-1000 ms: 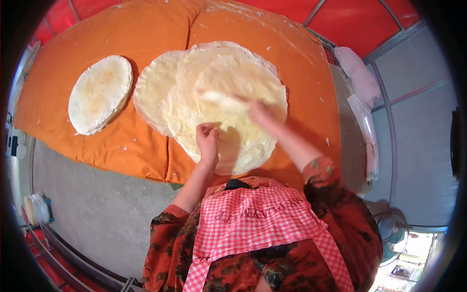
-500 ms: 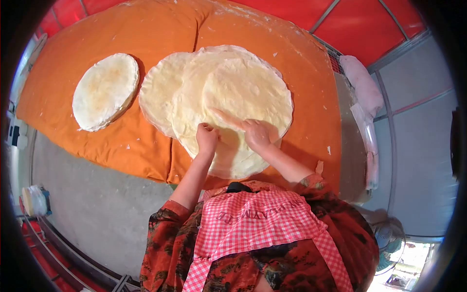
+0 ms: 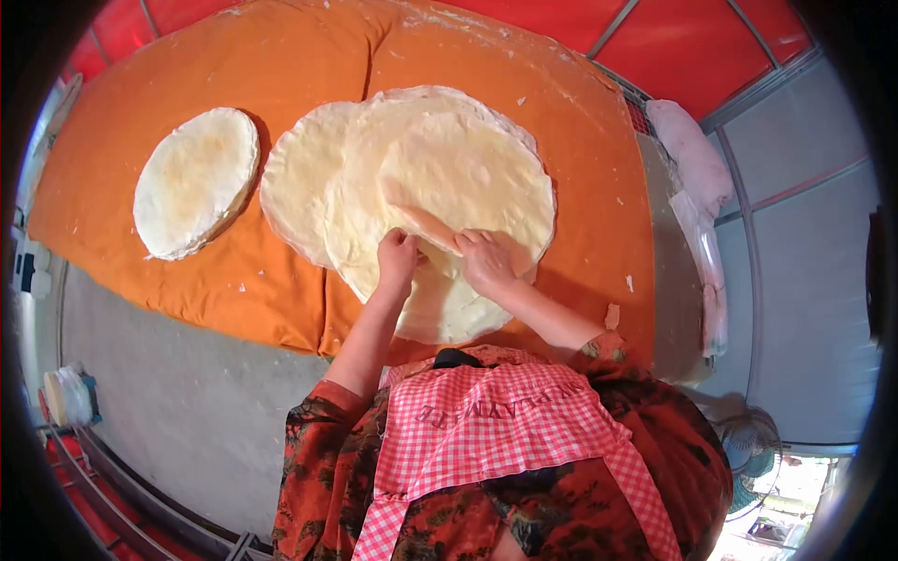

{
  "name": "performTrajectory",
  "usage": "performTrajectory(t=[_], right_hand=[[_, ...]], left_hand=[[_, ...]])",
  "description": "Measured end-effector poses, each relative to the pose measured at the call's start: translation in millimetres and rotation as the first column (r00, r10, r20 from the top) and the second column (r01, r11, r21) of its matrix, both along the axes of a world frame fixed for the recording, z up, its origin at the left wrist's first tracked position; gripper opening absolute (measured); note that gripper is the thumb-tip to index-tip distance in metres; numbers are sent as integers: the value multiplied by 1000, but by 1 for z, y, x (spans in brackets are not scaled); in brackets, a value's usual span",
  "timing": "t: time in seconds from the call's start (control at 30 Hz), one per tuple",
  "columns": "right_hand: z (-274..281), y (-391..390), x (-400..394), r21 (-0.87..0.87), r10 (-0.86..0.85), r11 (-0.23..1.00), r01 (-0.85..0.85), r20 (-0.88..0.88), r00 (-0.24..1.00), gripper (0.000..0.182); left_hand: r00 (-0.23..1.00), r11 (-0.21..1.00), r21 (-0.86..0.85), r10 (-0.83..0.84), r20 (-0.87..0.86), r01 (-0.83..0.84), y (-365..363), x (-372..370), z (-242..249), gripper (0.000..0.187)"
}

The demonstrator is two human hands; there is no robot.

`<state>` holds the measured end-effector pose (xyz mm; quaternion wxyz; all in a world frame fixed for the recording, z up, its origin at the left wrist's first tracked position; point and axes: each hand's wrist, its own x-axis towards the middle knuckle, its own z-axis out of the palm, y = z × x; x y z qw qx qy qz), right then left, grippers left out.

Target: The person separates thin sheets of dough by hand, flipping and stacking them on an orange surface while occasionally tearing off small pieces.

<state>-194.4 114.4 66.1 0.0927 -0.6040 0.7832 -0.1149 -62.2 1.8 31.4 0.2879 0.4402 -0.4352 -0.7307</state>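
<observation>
Several thin, pale dough sheets (image 3: 360, 178) lie overlapping on an orange cloth. The near edge of the top sheet (image 3: 468, 168) is lifted and folded up. My right hand (image 3: 486, 263) pinches this raised edge. To its left, my left hand (image 3: 398, 257) has its fingers closed at the same edge, near the left end of the fold; what sits between its fingertips is too small to make out. Below both hands, the lower sheet (image 3: 449, 313) reaches toward the apron.
A stack of round flatbreads (image 3: 196, 182) sits on the orange cloth (image 3: 309, 47) at the left. Beyond the cloth's right edge are a wrapped pink bundle (image 3: 690, 159) and a plastic bag (image 3: 708, 290). A fan (image 3: 751, 449) stands at the lower right.
The raised edge of the top sheet is peeled up a little wider. My right hand has shifted slightly left. The whole view has moved slightly.
</observation>
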Motion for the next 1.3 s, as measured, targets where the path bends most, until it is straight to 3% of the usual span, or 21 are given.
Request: performTrajectory(t=[0.1, 0.17, 0.2, 0.27, 0.3, 0.33, 0.37, 0.4, 0.43, 0.47, 0.5, 0.6, 0.63, 0.73, 0.8, 0.9, 1.0, 1.1, 1.2, 1.23, 1.3], right_hand=[[5, 6, 20, -115, -37, 993, 36, -6, 999, 30], [-2, 7, 20, -279, -54, 959, 37, -53, 997, 30], [-8, 3, 10, -153, -115, 980, 125, 70, 991, 29], [-10, -14, -20, 134, -275, 960, 246, 283, 919, 25], [10, -31, -39, 339, -306, 915, 217, 234, 923, 29], [5, -39, -70, -93, 19, 995, 23, 426, 905, 38], [71, -47, -74, 49, -127, 992, 118, 445, 887, 43], [79, -72, -111, 96, -209, 978, 186, 497, 842, 39], [137, -83, -100, 219, -434, 878, 426, 739, 515, 33], [177, -83, -94, 86, -343, 935, 345, 477, 809, 29], [198, -83, -92, -5, -208, 978, 210, 127, 970, 26], [177, -89, -76, -203, -64, 978, 48, -73, 995, 19], [157, -87, -56, -141, -105, 987, 78, -195, 975, 16], [48, -84, -7, -177, -28, 983, 35, 44, 999, 18], [4, -79, 13, 41, -7, 999, 6, 17, 1000, 20], [-8, -76, 16, -118, 88, 989, -95, -59, 994, 21], [16, -99, -9, 129, -80, 990, 62, 136, 987, 22], [73, -112, -20, -27, -33, 999, 36, 107, 994, 22], [65, -100, 17, 64, -67, 995, 71, -71, 995, 32], [55, -95, 27, 114, -34, 993, 35, -9, 999, 34], [17, -82, 40, 23, 57, 998, -57, 9, 998, 30]], left_hand=[[972, 948, 312, 8, -236, 68, 6, -1, 20, 5], [945, 934, 344, 22, -326, 97, 7, -4, 15, 6], [929, 926, 361, 35, -368, 108, 8, -4, 12, 8], [931, 952, 301, 61, -360, 54, 11, 5, 24, 14], [933, 962, 271, 71, -352, 29, 11, 9, 28, 17], [974, 989, 51, 146, -172, -139, 6, 14, 14, 21], [968, 948, -199, 253, -9, -249, -5, 21, -11, 26], [915, 841, -452, 386, 115, -297, -15, 28, -24, 31], [903, 860, -366, 416, 104, -354, -19, 36, -22, 37], [887, 867, -277, 453, 92, -414, -25, 43, -18, 43], [896, 880, -284, 427, 125, -380, -31, 48, -16, 46], [959, 966, -36, 258, 116, -256, -31, 53, -4, 47], [949, 957, -81, 287, 132, -278, -32, 48, -16, 36], [977, 979, -39, 201, 77, -199, -37, 43, -36, 18], [978, 980, -16, 197, 63, -197, -34, 43, -29, 10], [981, 979, 62, 193, 10, -193, -32, 48, -16, 8], [980, 978, 114, 184, -79, -174, -30, 52, -23, 6], [964, 961, 208, 217, -152, -183, -29, 49, -13, 7], [957, 955, 257, 202, -206, -146, -28, 51, -12, 8], [954, 952, 275, 202, -223, -138, -27, 48, -6, 8], [950, 952, 285, 189, -249, -114, -29, 44, -4, 8]])
